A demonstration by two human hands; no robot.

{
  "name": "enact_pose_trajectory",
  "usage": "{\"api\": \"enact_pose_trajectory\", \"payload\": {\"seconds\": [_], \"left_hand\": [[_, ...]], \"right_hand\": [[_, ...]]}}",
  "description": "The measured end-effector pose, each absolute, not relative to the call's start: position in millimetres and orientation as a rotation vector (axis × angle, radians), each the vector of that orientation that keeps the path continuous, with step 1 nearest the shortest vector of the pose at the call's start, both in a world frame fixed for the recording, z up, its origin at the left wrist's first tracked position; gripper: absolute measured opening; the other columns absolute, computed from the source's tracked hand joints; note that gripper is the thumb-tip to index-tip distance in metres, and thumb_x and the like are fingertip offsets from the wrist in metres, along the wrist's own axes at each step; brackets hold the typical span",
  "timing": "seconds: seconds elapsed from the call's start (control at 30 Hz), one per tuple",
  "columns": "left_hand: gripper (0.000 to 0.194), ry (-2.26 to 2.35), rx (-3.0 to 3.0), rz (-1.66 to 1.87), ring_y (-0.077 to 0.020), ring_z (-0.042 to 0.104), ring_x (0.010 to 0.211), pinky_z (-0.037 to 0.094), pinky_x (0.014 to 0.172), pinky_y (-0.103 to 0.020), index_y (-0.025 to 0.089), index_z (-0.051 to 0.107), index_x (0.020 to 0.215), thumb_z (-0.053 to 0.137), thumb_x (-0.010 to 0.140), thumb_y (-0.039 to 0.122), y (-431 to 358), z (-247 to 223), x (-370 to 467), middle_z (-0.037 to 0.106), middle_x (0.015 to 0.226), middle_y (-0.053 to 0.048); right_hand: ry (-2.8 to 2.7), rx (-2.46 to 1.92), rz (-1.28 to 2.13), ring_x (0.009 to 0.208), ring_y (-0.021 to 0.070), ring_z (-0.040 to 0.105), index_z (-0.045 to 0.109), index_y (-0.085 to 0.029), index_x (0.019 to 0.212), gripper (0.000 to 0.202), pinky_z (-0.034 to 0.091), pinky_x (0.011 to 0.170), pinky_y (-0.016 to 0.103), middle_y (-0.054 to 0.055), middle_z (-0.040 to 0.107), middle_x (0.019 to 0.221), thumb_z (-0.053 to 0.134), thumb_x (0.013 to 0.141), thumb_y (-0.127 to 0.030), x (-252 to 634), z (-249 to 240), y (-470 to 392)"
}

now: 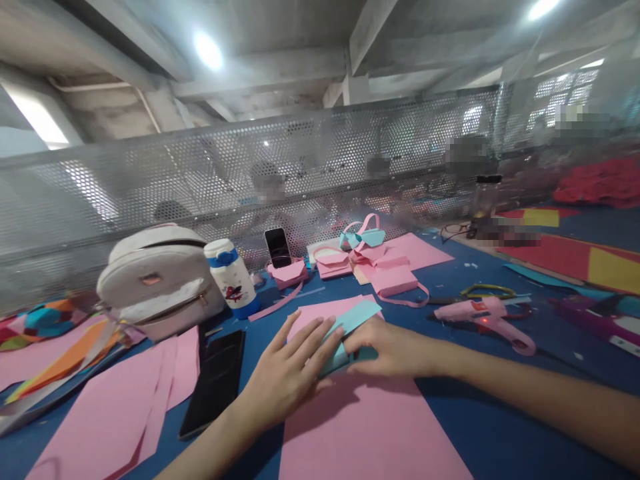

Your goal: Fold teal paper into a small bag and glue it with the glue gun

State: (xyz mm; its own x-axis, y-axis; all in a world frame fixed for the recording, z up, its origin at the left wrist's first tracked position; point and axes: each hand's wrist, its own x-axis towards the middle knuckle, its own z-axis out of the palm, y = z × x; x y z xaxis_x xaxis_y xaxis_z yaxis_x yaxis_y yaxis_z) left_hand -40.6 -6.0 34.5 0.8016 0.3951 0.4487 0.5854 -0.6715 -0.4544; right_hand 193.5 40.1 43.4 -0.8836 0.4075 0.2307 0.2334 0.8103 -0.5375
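Note:
A folded piece of light-blue paper (357, 317) lies over the pink paper sheet (360, 433) in front of me. My left hand (295, 367) rests across the folded paper's left part, fingers stretched out and slightly spread, partly covering it. From the right, my right hand (387, 347) curls its thumb and fingers around the other side of the same blue piece. Some of its fingertips are tucked inside or behind the fold and cannot be seen. Beyond both hands sit small pink paper bags (395, 279) with thin strap handles, and a light-blue one (367, 237) behind them.
A pink glue gun (483, 313) lies right of my right hand, near scissors (487, 291). Left are a black phone (215, 380), pink sheets (110, 407), a bottle (233, 280) and a white backpack (155, 280). Another phone (278, 247) stands before the perforated metal screen (320, 153).

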Motion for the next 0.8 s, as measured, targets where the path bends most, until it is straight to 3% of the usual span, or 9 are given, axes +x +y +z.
{"api": "enact_pose_trajectory", "payload": {"seconds": [0.1, 0.33, 0.6, 0.7, 0.8], "left_hand": [[0.053, -0.737, -2.407, -0.449, -0.0233, 0.058, 0.126, 0.008, 0.124, -0.046, 0.014, 0.032, 0.153, 0.032, 0.106, 0.038, -6, 32, -40, 0.059, 0.141, -0.01], [0.057, -0.76, -2.448, -0.496, -0.0248, 0.06, 0.124, 0.014, 0.122, -0.049, 0.01, 0.021, 0.156, 0.036, 0.104, 0.028, -6, 31, -39, 0.061, 0.138, -0.012], [0.043, -1.022, -2.629, -0.769, -0.024, 0.064, 0.12, 0.035, 0.114, -0.056, 0.023, 0.042, 0.146, 0.041, 0.103, 0.024, 1, 33, -50, 0.067, 0.13, -0.011], [0.046, -1.142, -2.679, -0.928, -0.0263, 0.053, 0.132, 0.038, 0.113, -0.053, 0.028, 0.039, 0.148, 0.045, 0.102, 0.028, 0, 26, -49, 0.056, 0.144, -0.011], [0.063, -1.259, -2.75, -1.119, -0.0294, 0.042, 0.141, 0.04, 0.112, -0.048, 0.03, 0.031, 0.153, 0.058, 0.097, 0.039, -4, 15, -44, 0.042, 0.155, -0.012]], "right_hand": [[-2.721, -0.51, 0.35, 0.073, 0.0168, 0.062, 0.074, -0.016, 0.086, 0.017, 0.04, 0.065, 0.025, 0.005, 0.074, 0.082, 0.059, 0.087, -0.01, 194, 39, 42], [-2.634, -0.382, 0.099, 0.079, 0.0179, 0.064, 0.072, -0.019, 0.09, 0.016, 0.039, 0.07, 0.028, 0.003, 0.076, 0.086, 0.058, 0.095, -0.018, 196, 38, 45], [-2.504, -0.352, -0.029, 0.083, 0.0195, 0.061, 0.072, -0.02, 0.093, 0.021, 0.039, 0.075, 0.032, 0.004, 0.075, 0.09, 0.052, 0.1, -0.022, 200, 37, 54], [-2.505, -0.377, 0.0, 0.083, 0.02, 0.059, 0.071, -0.019, 0.095, 0.022, 0.04, 0.076, 0.033, 0.005, 0.073, 0.088, 0.05, 0.1, -0.021, 200, 37, 57], [-2.445, -0.381, 0.078, 0.082, 0.0202, 0.06, 0.071, -0.018, 0.092, 0.02, 0.041, 0.076, 0.033, 0.005, 0.072, 0.084, 0.053, 0.099, -0.022, 199, 37, 57]]}}
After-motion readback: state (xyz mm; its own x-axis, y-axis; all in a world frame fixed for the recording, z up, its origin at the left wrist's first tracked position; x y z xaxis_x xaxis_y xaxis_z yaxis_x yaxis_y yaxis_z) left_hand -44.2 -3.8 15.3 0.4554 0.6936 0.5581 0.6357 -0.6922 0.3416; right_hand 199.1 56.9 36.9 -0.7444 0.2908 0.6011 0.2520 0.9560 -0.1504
